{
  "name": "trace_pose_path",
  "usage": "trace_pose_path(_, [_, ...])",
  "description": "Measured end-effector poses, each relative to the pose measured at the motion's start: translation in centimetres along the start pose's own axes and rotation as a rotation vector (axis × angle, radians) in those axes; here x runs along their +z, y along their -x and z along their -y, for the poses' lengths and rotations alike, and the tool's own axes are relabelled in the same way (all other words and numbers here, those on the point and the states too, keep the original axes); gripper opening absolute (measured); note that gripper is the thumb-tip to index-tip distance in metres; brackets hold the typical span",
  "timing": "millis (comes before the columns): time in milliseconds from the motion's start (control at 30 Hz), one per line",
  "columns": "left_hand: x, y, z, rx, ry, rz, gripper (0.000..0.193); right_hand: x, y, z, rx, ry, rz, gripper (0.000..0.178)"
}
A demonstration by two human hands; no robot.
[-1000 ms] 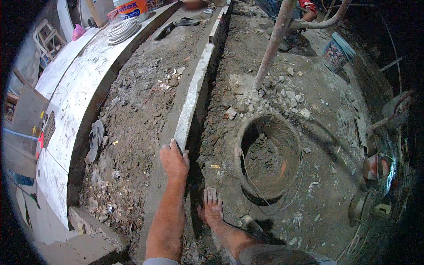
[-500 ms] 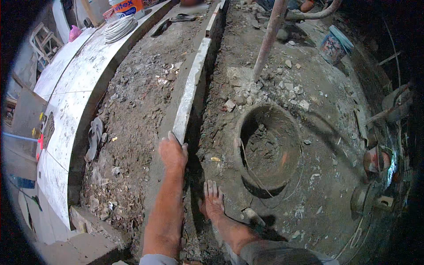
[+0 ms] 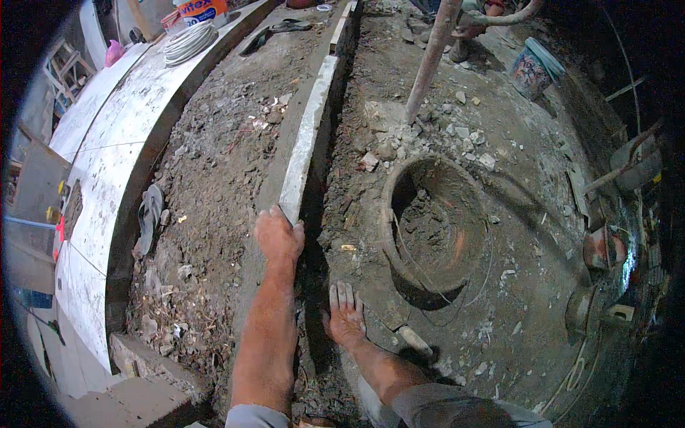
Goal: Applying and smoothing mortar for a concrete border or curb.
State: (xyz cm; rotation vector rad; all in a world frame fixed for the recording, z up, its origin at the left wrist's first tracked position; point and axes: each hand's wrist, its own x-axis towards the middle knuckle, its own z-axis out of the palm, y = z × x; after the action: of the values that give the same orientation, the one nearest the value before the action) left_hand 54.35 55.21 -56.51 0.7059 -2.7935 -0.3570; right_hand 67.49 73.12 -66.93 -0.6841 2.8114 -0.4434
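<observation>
A long pale straightedge bar [image 3: 312,128] runs away from me along a strip of smoothed grey mortar [image 3: 275,171]. My left hand [image 3: 278,235] is closed around its near end, thumb on the right side. To the right, across a dark narrow trench [image 3: 314,285], my right hand [image 3: 345,314] lies flat on the ground with its fingers stretched out, holding nothing. Just right of that hand is a trowel, its pale handle [image 3: 415,341] pointing towards me. Beyond it stands a round mortar tub [image 3: 391,242] with a thin wire handle and some wet mortar inside.
A slanting pole [image 3: 432,64] stands among broken rubble [image 3: 464,139] beyond the tub. A dirty bucket [image 3: 531,71] is at the far right. On the left are a white slab ledge [image 3: 121,164], a coil of cable [image 3: 191,44] and a grey sandal [image 3: 150,217].
The view has shifted slightly, and most things sit a little higher in it. My left hand keeps its grip on the bar; my right hand stays flat on the ground.
</observation>
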Motion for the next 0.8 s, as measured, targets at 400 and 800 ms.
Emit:
trace_pose_path(400, [0.6, -0.4, 0.2, 0.005, 0.019, -0.003, 0.043, 0.0, -0.1, -0.3, 0.01, 0.014, 0.031, 0.076])
trace_pose_path(800, [0.0, -0.3, 0.3, 0.006, -0.042, 0.057, 0.044, 0.3, -0.1, -0.1, 0.046, 0.06, 0.133, 0.074])
